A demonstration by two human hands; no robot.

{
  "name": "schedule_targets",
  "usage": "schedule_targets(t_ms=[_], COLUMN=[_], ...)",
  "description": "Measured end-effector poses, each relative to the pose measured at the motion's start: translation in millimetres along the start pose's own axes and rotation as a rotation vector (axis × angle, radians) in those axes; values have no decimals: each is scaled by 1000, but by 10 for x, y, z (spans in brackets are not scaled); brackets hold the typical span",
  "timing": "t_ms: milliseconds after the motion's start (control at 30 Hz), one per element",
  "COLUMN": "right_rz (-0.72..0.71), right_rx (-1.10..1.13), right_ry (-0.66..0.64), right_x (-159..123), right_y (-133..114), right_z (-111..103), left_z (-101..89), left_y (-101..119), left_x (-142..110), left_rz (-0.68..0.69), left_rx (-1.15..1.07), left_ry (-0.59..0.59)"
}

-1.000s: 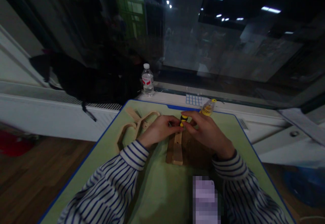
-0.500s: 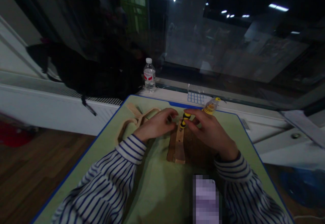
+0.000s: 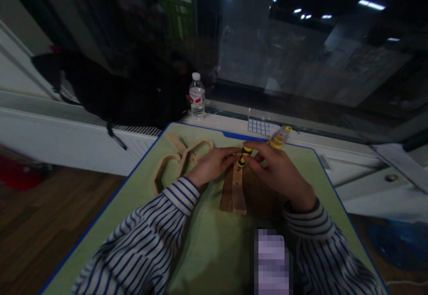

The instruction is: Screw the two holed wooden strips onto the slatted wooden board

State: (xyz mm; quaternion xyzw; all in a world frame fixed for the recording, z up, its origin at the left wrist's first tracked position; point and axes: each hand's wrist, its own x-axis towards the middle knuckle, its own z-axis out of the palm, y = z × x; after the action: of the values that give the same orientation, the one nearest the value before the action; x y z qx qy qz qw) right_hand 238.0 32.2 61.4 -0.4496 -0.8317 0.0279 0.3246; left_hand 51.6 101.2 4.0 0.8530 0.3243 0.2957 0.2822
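Observation:
A short yellow-and-black screwdriver (image 3: 245, 154) is pinched between the thumb and fingers of my right hand (image 3: 279, 170). Its tip points down at the far end of a pale wooden strip (image 3: 238, 190), where a hole or dark mark shows nearer to me. Beneath the strip lies a brown wooden board (image 3: 261, 194), partly covered by my right hand and its shadow. My left hand (image 3: 214, 165) comes in from the left, its thumb and fingers closed at the strip's far end, close beside the screwdriver; the exact contact is partly hidden.
Bent wooden pieces (image 3: 182, 161) lie on the green table (image 3: 200, 250) to the left. Behind stand a water bottle (image 3: 197, 99) and a small clear container with a yellow top (image 3: 280, 137). A blurred-out pale object (image 3: 272, 261) is at the near edge. A black bag (image 3: 110, 94) rests on the sill.
My left hand moved back from the screwdriver, its fingers parting, then returned beside it. The screwdriver is now tilted in my right hand, more of it showing. The view has shifted slightly.

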Motion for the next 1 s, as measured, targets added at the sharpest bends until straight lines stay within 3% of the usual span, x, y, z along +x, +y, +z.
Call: schedule_targets(t_ms=[900,1000], right_rz=[-10,-19], right_rx=[3,3], right_ry=[-14,-20], right_x=[11,11], right_y=[-13,-22], right_z=[-9,-12], left_z=[11,-70], left_y=[29,62], left_x=[4,13], left_rz=[13,-22], left_rx=[8,58], left_ry=[9,86])
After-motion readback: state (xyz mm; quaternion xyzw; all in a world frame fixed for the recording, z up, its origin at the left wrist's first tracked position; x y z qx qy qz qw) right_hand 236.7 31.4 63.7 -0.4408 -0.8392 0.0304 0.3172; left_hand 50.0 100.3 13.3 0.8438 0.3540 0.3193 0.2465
